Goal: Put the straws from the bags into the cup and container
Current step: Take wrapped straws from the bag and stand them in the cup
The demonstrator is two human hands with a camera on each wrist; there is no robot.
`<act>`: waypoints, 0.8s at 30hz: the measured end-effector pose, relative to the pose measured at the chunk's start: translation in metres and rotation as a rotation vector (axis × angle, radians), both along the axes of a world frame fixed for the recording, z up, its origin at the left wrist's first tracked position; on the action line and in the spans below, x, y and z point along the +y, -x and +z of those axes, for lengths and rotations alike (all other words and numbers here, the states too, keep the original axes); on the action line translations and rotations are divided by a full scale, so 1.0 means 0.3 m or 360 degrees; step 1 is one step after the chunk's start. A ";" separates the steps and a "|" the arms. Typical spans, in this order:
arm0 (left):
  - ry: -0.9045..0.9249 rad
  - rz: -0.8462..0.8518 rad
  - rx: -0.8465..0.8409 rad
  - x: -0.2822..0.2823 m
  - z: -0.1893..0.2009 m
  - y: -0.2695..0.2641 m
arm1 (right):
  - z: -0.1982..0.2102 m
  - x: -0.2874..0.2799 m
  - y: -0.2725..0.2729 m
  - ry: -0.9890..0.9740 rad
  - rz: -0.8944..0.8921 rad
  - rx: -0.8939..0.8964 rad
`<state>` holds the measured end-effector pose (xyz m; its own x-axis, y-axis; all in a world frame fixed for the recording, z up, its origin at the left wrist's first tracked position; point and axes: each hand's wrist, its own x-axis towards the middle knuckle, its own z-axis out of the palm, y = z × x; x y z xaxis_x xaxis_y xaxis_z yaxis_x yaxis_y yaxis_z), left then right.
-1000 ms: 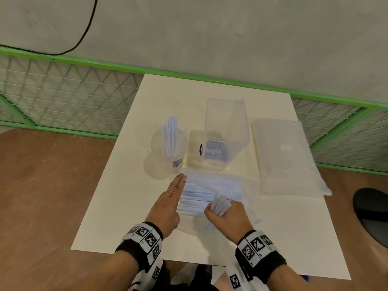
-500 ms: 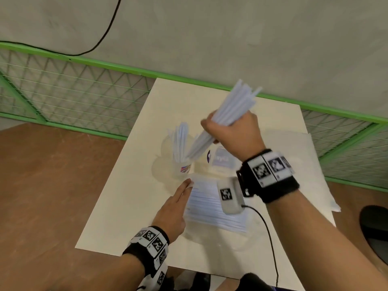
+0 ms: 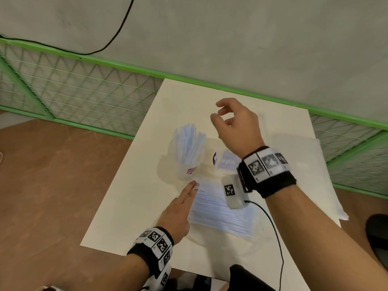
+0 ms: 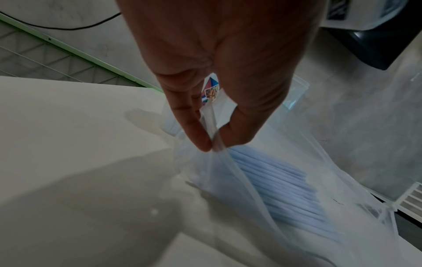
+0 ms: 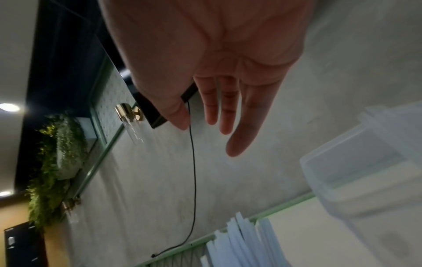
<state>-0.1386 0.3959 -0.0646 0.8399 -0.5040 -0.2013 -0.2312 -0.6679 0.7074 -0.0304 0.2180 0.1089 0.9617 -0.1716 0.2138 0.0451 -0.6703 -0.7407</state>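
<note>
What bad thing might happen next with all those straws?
The cup is light, clear plastic and stuffed with tall straws, so it might tip if the right hand bumps it. The left hand only pinches the thin edge of the bag, so that might slip when more straws get pulled out.

The desk (image 3: 134, 198) has a smooth, matt, cream top. The cup (image 3: 189, 162) near its middle is clear, slightly cloudy plastic with a small printed sticker; the straws (image 3: 190, 143) in it look like matt white paper, though blur leaves that unsure. The bag (image 4: 285, 189) at the near edge is thin, glossy, see-through film, creased where the left hand (image 4: 219, 72) pinches it. The container (image 5: 365, 173) is frosted, translucent plastic with smooth walls.
</note>
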 end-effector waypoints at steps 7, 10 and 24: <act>0.0017 0.0018 -0.0073 -0.008 -0.012 -0.006 | -0.218 0.027 0.367 0.0290 0.0440 0.0296; 0.0048 -0.0006 -0.0097 -0.001 -0.017 -0.010 | -0.414 0.029 0.474 0.0708 0.0609 0.0681; 0.0071 0.0029 -0.0066 0.013 -0.013 0.023 | -0.721 0.014 0.565 0.1307 0.0366 0.0792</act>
